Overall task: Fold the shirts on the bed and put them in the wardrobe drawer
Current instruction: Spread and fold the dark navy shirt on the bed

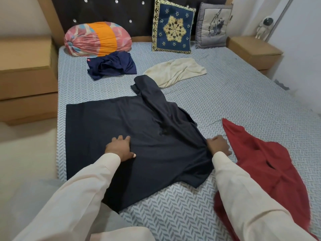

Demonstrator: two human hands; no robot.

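Lying crosswise, hem pointing left, dark navy fabric shirt [107, 129]: left hand [119, 147] presses flat-fingered, right hand [218, 145] grips its bunched edge.

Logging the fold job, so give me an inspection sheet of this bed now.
Surface: patterned bed sheet, lightly creased.
Job's things: dark shirt spread out, far sleeve bunched; red shirt, navy shirt, cream garment lie unfolded.
Clutter: bolster, blue cushion, grey cushion by the headboard.
Grips: left hand flat on dark shirt; right hand grips its edge.
Cables: nothing seen.
Surroundings: left bedside table; right bedside table bearing astronaut figure; no wardrobe seen.
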